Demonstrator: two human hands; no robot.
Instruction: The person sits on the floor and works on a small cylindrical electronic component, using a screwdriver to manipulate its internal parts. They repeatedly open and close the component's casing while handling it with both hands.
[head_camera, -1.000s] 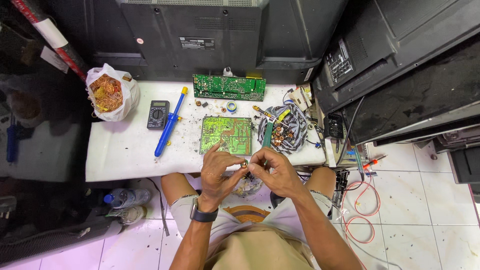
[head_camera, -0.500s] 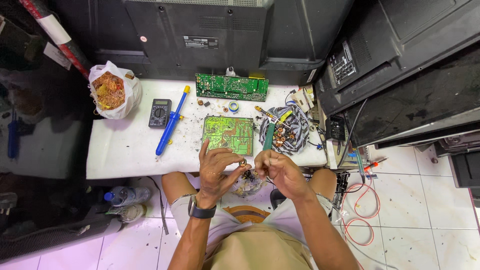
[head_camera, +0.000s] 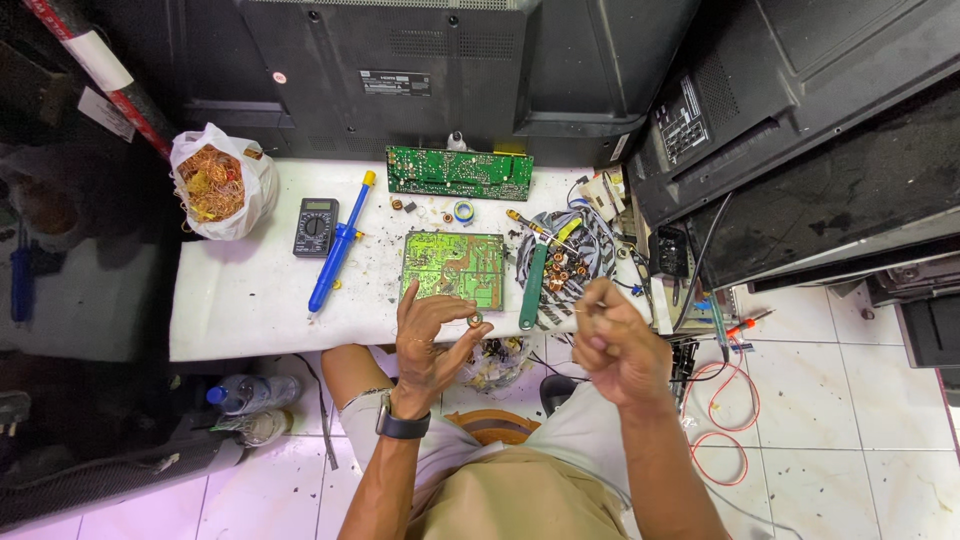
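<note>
Seen from the head camera, looking straight down: the left hand (head_camera: 428, 340) sits just below centre frame, palm turned inward, thumb and forefinger pinched on a small ring-shaped coil (head_camera: 475, 320) held at its fingertips. The coil lies to the right of that hand's palm, over the near edge of the white bench (head_camera: 240, 300), and faces its open centre roughly toward the camera; it shows no long axis. The right hand (head_camera: 618, 345) is raised right of centre, well apart from the coil, its fingers curled together near something thin at their tips; whether it grips a strand of wire cannot be told. The left hand is thus the nearer of the two to the coil, and the gap between the hands runs left to right across the frame. Both forearms rise from the bottom edge, the left wearing a dark wristwatch (head_camera: 403, 425). Just above the coil lies a green circuit board (head_camera: 453, 268); a green-handled tool (head_camera: 533, 285) lies lengthwise between the two hands, and a blue desoldering pump (head_camera: 338, 250) rests at centre left.
</note>
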